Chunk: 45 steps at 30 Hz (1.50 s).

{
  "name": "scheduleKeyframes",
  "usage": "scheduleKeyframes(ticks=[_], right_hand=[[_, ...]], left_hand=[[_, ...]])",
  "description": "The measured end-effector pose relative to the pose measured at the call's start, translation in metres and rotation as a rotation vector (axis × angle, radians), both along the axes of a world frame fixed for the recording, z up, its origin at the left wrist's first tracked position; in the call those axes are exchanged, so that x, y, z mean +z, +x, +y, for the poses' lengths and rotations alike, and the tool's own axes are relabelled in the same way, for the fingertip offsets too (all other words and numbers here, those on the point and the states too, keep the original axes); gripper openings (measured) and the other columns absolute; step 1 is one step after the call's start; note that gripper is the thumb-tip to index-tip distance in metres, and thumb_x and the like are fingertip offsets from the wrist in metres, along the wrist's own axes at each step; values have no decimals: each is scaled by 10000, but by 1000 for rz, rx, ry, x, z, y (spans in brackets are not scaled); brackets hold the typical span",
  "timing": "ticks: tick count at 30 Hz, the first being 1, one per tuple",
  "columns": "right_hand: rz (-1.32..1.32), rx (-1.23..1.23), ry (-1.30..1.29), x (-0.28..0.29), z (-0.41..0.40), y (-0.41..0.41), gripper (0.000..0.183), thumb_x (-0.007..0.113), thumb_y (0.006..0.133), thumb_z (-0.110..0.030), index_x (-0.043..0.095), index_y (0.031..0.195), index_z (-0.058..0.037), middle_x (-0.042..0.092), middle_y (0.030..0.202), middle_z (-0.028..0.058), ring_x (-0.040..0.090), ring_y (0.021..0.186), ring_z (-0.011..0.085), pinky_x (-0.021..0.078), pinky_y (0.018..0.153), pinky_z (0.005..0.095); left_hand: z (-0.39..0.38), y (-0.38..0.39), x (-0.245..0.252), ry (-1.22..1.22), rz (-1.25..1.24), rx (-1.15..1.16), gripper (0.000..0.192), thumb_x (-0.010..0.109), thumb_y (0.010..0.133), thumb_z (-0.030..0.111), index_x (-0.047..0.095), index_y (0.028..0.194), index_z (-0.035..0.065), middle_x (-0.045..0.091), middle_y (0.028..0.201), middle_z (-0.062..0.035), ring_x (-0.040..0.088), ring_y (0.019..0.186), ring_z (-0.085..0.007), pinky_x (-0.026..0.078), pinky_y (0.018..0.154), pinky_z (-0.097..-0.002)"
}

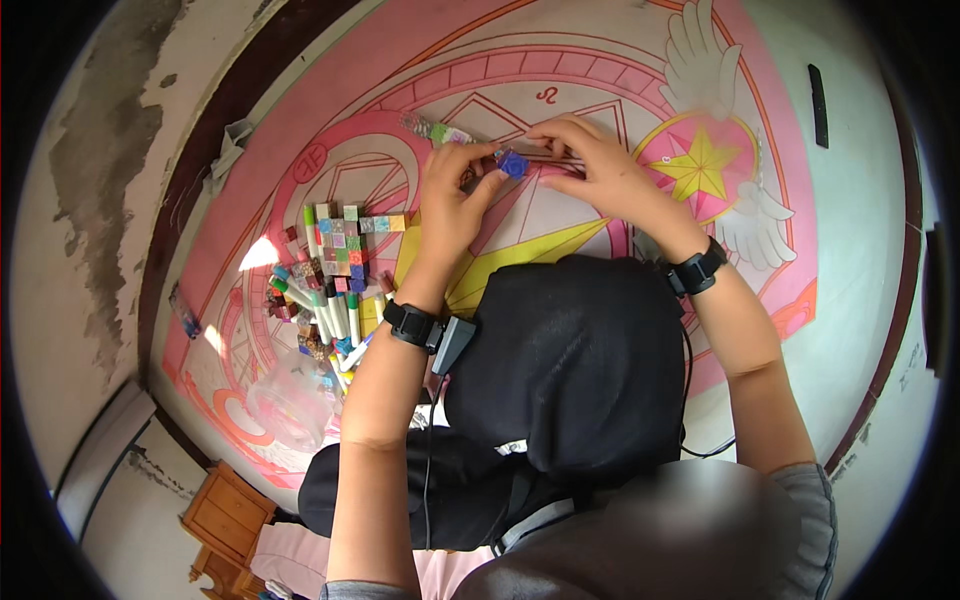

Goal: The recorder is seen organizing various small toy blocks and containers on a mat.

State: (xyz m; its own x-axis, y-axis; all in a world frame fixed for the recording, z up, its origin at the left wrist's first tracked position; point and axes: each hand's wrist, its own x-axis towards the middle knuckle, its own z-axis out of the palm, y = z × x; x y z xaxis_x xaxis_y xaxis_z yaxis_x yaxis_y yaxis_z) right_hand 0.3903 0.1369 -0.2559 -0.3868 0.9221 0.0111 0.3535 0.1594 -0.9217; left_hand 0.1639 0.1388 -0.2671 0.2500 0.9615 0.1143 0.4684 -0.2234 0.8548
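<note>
Between its thumb and index finger, my left hand [457,187] holds a small blue patterned cube [514,163]. Its other fingers curl over darker pieces that are mostly hidden. Beyond them, a row of small patterned cubes [450,135] stretches up and left on the pink and white printed mat [525,97]. My right hand [592,161] hovers to the right of the blue cube, thumb and fingers apart, with nothing seen in it. To the left, a block of joined coloured cubes [345,247] lies beside several white-barrelled markers [334,311].
A clear plastic container [292,401] lies at the lower left, near loose cubes. A dark strip [818,105] lies beyond the mat's right side. Crumpled paper [227,154] sits by the left wall. Cables hang from both wrist straps.
</note>
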Motion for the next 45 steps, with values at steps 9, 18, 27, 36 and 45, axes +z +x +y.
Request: scheduleKeyframes(ticks=[9,18,27,36,45], right_hand=[[-115,25,121,-10,62,-37,650,852,670,-315,538,1184,-70,595,1110,113,613,1021,330,495,868,422],[-33,280,52,-6,86,-44,671,894,598,-168,522,1145,-60,505,1000,63,521,873,216,464,778,349],[164,305,-191,-2,87,-20,548,845,635,-110,556,1098,-64,491,966,60,511,827,202,463,763,329],[169,370,-189,-2,89,-23,415,812,679,-69,594,1032,-67,485,937,50,508,792,178,459,725,314],[160,342,-156,0,88,-23,395,812,677,-81,600,1010,-69,499,938,48,519,792,186,461,717,316]], left_hand=[[25,5,-10,186,218,123,300,791,700,161,663,964,100,559,827,-49,528,829,-273,379,760,-394],[20,-7,-6,159,390,54,430,804,595,319,643,943,124,570,892,-24,537,892,-255,354,795,-397],[27,5,-1,134,395,40,472,796,616,283,692,1052,136,556,831,-5,527,843,-220,343,768,-373],[27,1,-4,140,386,53,373,763,641,231,695,998,147,572,854,13,536,859,-204,351,761,-367],[27,2,-2,127,396,40,358,767,651,237,697,990,146,576,859,11,539,868,-207,354,772,-372]])
